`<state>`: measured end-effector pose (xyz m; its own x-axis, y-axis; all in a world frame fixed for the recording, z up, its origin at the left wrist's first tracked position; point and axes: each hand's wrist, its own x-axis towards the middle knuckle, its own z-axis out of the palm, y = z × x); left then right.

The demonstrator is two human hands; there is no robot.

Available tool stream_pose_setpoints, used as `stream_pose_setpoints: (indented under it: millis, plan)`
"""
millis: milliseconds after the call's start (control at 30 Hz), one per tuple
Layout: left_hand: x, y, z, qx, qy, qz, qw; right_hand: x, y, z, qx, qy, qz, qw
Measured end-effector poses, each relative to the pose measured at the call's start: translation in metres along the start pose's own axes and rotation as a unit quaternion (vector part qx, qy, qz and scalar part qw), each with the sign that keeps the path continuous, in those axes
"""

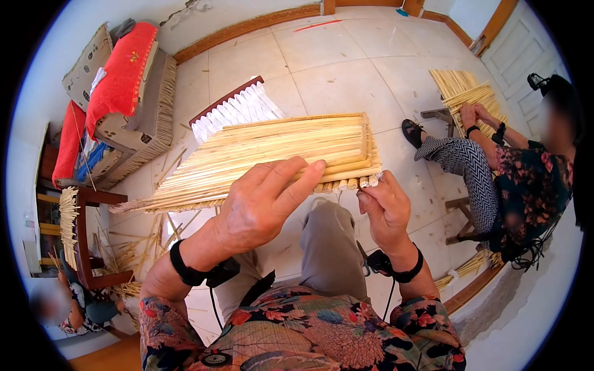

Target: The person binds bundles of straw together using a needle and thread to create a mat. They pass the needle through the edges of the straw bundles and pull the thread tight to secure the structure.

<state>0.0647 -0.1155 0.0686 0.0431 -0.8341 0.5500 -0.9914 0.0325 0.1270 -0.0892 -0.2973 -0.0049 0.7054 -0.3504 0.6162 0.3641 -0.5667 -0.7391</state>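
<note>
Stalks [272, 141] here — left hand [257, 207] part-spread across them, right hand [388, 207] pinching at the edge — could splay if that pinch slips!

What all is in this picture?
Stalk panel: one, yellow, centre
Frilled cloth: one, white, beyond panel
Tiled floor: one, pale, throughout
Loose stalks: many, yellow, left
Other panels: two, yellow, right, left
Sofa: one, beige and red, upper left
Wooden stand: one, brown, left
Door: one, white, upper right
Co-workers: two, patterned clothes, right and lower left
Floral shirt: one, multicoloured, bottom
Trousers: one, grey, lower centre
Left hand: one, bare, on panel
Right hand: one, bare, panel corner
</note>
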Motion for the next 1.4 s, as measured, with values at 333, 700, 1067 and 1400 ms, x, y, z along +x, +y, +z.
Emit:
stream_pose_setpoints:
  millis: [333,700,1067,1400]
  plan:
    - [0.001,0.002,0.001,-0.002,-0.009,0.010,1.000,0.001,-0.008,0.005,0.041,0.028,0.042,0.998]
    - [0.002,0.006,0.003,0.009,-0.005,0.007,1.000,-0.012,-0.007,-0.015,0.012,-0.039,0.083,0.996]
    - [0.001,0.006,0.005,-0.004,-0.011,0.007,1.000,-0.008,-0.014,-0.015,0.028,-0.040,0.127,0.991]
    - [0.001,0.005,0.008,-0.012,-0.012,0.005,1.000,-0.001,-0.013,-0.013,-0.031,-0.047,0.102,0.993]
